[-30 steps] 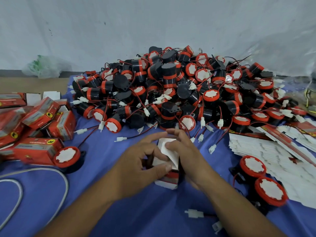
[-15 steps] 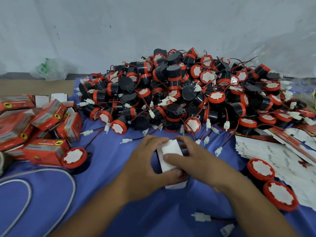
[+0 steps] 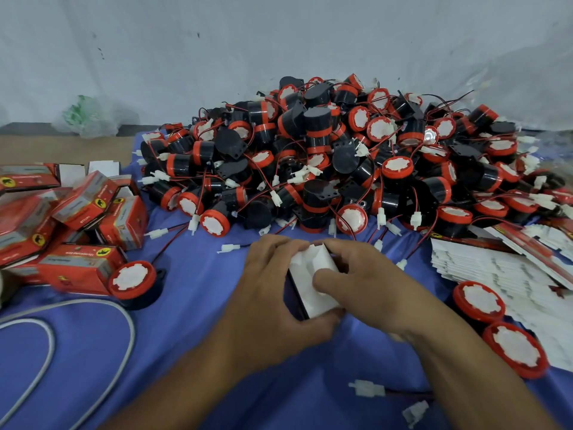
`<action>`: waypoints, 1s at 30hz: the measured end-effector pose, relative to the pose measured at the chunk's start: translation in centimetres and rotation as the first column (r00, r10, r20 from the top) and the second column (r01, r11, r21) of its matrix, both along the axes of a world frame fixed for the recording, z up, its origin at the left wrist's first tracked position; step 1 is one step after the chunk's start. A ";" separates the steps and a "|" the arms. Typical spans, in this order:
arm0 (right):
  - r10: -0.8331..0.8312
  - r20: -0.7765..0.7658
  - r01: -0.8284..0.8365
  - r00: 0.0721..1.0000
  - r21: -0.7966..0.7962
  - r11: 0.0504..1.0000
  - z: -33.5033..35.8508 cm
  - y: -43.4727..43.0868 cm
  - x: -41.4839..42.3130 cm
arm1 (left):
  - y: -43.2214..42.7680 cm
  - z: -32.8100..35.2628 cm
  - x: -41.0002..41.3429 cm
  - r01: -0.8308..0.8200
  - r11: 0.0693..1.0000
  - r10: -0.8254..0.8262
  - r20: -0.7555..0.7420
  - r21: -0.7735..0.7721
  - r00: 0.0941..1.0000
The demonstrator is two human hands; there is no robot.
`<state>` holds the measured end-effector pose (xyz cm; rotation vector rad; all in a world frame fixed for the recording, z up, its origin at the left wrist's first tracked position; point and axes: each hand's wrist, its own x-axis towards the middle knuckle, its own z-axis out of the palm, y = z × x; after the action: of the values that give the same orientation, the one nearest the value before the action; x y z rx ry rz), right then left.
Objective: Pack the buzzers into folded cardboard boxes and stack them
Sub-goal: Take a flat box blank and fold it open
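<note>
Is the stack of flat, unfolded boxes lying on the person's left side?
No: the flat boxes lie at the right edge, while the folded red boxes sit at the left.

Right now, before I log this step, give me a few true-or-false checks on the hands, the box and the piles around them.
1. The left hand and right hand both grip one cardboard box. True.
2. The packed red boxes lie to the person's right. False: they lie to the left; flat box blanks lie to the right.
3. The heap of buzzers lies beyond the hands. True.
4. The held box shows a red face upward. False: its white side faces up.
</note>
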<state>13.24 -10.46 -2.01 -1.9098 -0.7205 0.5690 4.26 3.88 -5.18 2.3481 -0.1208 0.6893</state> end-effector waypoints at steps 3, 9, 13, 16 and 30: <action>0.012 -0.056 -0.011 0.998 0.027 1.000 -0.2 0.0 0.1 | 0.2 0.2 0.0 -0.017 1.000 0.017 0.015 0.010 1.000; 0.030 -0.326 0.030 0.945 0.175 0.984 -1.2 0.5 0.2 | 0.4 -0.1 0.2 -0.049 0.999 0.048 0.055 0.010 0.997; 0.043 -0.380 0.064 0.924 0.265 0.962 -1.5 0.7 0.3 | 0.4 -0.5 0.4 -0.078 0.997 0.078 0.052 0.009 0.996; 0.010 -0.452 0.147 0.892 0.311 0.939 -1.5 0.8 0.5 | 0.3 -0.6 0.4 -0.057 0.998 0.056 0.074 0.013 0.996; -0.057 -0.262 0.143 0.963 0.322 0.936 -1.9 1.1 -0.1 | 0.8 -0.6 -0.1 0.178 0.897 -0.227 -0.076 -0.405 0.971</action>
<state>13.11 -9.37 -3.94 -1.5126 -0.5155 0.5669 4.20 4.67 -5.73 1.9459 -0.1549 0.4192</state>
